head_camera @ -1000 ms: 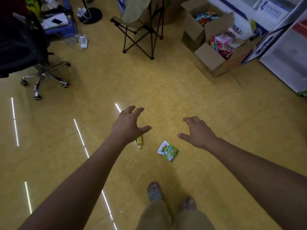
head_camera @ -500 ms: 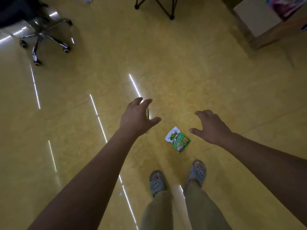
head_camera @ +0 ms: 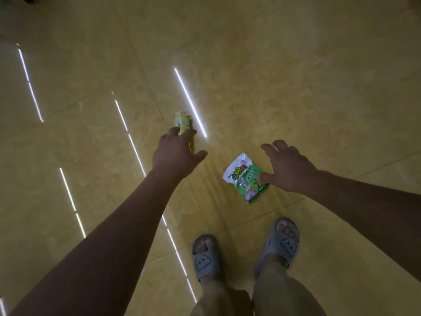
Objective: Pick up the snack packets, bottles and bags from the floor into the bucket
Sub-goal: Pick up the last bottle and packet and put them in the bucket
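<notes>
Head | left hand [head_camera: 176, 156] over yellow packet [head_camera: 182, 120] — fingers [head_camera: 172, 132] spread | right hand [head_camera: 289, 169] over green packet [head_camera: 243, 176] — fingers spread

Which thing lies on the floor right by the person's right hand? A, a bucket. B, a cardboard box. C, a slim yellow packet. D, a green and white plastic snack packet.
D: the green and white plastic snack packet lies flat on the yellow tiled floor beside the thumb of the open right hand; the slim yellow packet is by the left hand.
</notes>
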### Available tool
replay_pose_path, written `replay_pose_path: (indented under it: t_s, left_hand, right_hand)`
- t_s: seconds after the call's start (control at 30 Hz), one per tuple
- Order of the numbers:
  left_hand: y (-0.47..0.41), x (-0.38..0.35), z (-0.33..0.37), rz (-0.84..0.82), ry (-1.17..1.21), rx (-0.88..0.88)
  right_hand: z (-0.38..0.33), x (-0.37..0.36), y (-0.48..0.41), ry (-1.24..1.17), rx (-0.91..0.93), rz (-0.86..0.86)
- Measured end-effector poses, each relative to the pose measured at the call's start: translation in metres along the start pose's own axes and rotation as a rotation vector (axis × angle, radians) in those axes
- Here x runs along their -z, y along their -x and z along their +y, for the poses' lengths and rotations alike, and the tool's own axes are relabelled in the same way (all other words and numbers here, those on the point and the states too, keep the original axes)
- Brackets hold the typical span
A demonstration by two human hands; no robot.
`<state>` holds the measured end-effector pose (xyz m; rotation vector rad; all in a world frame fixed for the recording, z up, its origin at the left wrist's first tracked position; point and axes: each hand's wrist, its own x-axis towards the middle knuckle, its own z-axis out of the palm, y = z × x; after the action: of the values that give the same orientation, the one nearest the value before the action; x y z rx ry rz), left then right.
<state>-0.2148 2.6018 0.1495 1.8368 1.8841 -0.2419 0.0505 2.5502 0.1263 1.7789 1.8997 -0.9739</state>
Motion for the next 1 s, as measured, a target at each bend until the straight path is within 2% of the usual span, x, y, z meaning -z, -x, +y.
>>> replay_pose_path:
  t_s: [0.3,0.53,0.67,0.77,0.9,1.0]
  left_hand:
    - [-0.066,-0.127,-0.059,-0.105,-0.126,0.003]
    - [-0.115,-0.186,-0.096,-0.105,-0.1,0.117]
    - [-0.134,-0.208,-0.115,-0.117,0.013,0.122]
    - [-0.138,-0.216,-0.122,-0.108,0.105,0.116]
    - [-0.122,-0.215,-0.116,-0.006,0.121,0.094]
    - [-0.101,-0.208,-0.104,-0.004,0.129,0.076]
  right_hand:
    - [0.004,-0.138,-0.085,-0.037,-0.064,-0.084]
    - [0.002,-0.216,-0.124,-0.033,-0.1,-0.135]
    - [-0.008,-0.236,-0.13,0.102,-0.159,-0.111]
    - [-0.012,-0.247,-0.133,0.2,-0.186,-0.017]
    - [-0.011,-0.241,-0.135,0.177,-0.18,-0.029]
    - [-0.004,-0.224,-0.13,0.135,-0.083,-0.027]
